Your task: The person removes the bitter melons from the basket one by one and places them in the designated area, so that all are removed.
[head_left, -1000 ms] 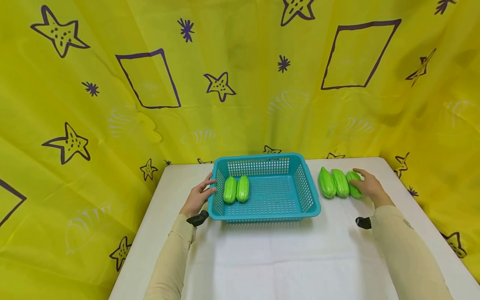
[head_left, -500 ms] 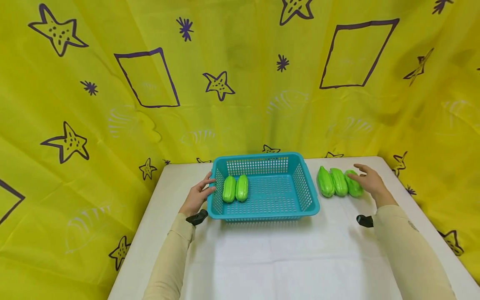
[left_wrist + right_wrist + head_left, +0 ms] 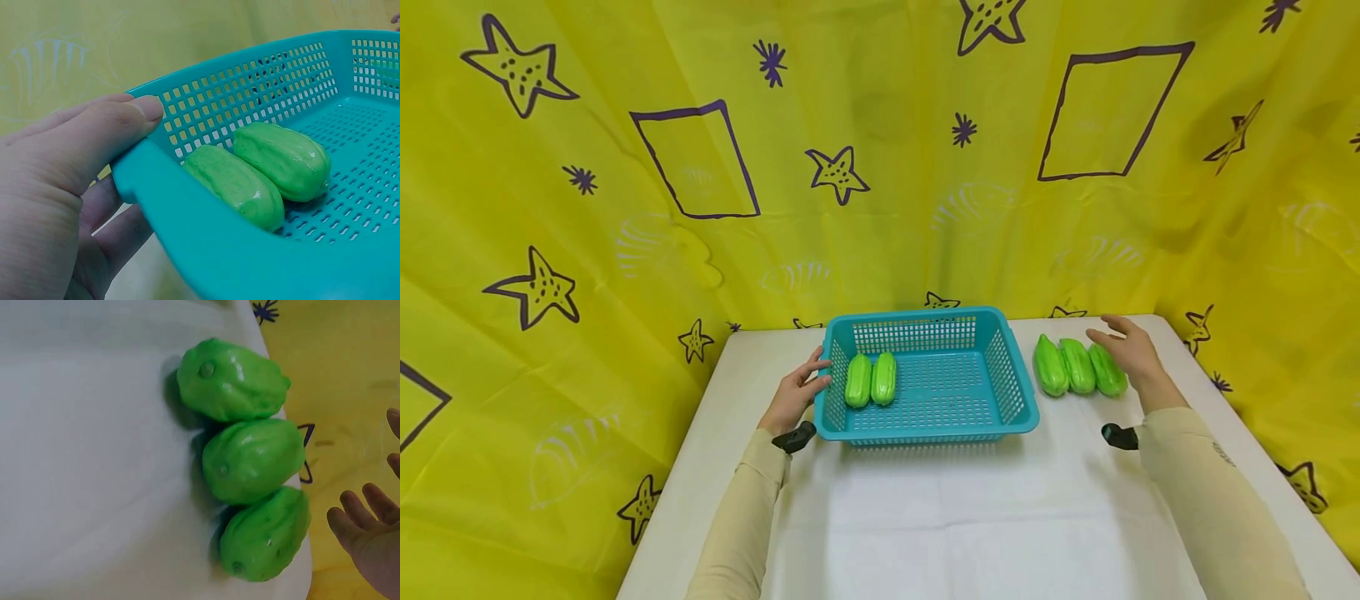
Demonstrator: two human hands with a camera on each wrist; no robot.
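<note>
A turquoise plastic basket stands on the table, with two green ribbed fruits side by side at its left end. My left hand holds the basket's left rim; in the left wrist view its thumb lies over the rim and fingers are below. Right of the basket, three similar green fruits lie in a row: left, middle and right. Over the right fruit's far end hovers my right hand, fingers extended and holding nothing. The right wrist view shows that hand apart from the fruits.
White cloth covers the table. A yellow curtain with dark star drawings hangs behind and along both sides, close to the table's edges.
My right hand has come off the right fruit, and moved back and slightly left above it. That fruit now lies against the middle one. The left hand and basket stay put.
</note>
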